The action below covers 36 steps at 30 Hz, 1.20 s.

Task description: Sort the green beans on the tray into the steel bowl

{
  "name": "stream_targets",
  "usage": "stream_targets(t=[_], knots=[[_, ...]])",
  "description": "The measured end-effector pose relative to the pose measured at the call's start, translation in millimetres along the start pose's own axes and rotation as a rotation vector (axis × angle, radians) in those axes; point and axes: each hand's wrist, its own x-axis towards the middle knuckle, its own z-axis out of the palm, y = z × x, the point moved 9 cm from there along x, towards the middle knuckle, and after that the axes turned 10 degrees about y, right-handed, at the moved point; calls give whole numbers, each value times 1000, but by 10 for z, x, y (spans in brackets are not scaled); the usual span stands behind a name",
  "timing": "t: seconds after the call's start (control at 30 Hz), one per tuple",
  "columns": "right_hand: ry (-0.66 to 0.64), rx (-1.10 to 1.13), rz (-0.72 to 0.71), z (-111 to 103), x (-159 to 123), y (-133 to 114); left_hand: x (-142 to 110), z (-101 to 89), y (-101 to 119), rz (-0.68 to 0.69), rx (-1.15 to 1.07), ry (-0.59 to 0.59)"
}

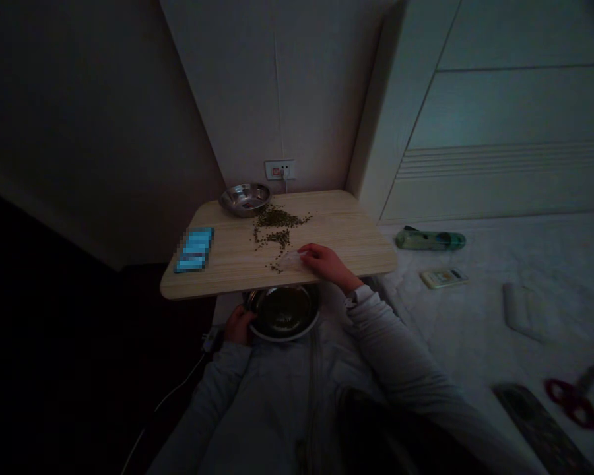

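My right hand (327, 265) is over the front edge of a small wooden table (346, 227), its fingers pinched on a thin, translucent whitish piece (292, 260). That piece rests on or just above the tabletop, beside a few small green beans. More green beans (276, 218) lie scattered in loose patches toward the back. Below the table's front edge, my left hand (238, 325) is closed on the left rim of a steel basin (283, 338) held at my lap. The dark basin has some beans in it, hard to make out in the dim light.
A steel bowl (226, 204) stands at the table's back left, and a lit phone (195, 251) lies at the left. On the white bed (426, 316) to the right are a green bottle (430, 239), another phone (444, 278), red-handled scissors (571, 399) and a dark remote-like object (539, 422).
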Motion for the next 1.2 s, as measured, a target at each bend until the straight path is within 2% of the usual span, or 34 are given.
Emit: stream_targets(t=[0.33, 0.5, 0.73, 0.83, 1.07, 1.2], knots=[[1, 15, -2, 1, -2, 2, -16, 30, 36, 25, -24, -5], [-6, -4, -19, 4, -3, -12, -29, 43, 9, -8, -21, -21], [-39, 38, 27, 28, -7, 3, -34, 9, 21, -9, -21, 17], [-41, 52, 26, 30, -10, 5, -46, 25, 37, -1, -2, -4], [-46, 54, 25, 34, -12, 15, 65, -1, -70, 12, -33, 1], [-40, 38, 13, 28, -15, -12, 41, 13, -32, 17, -7, -11]])
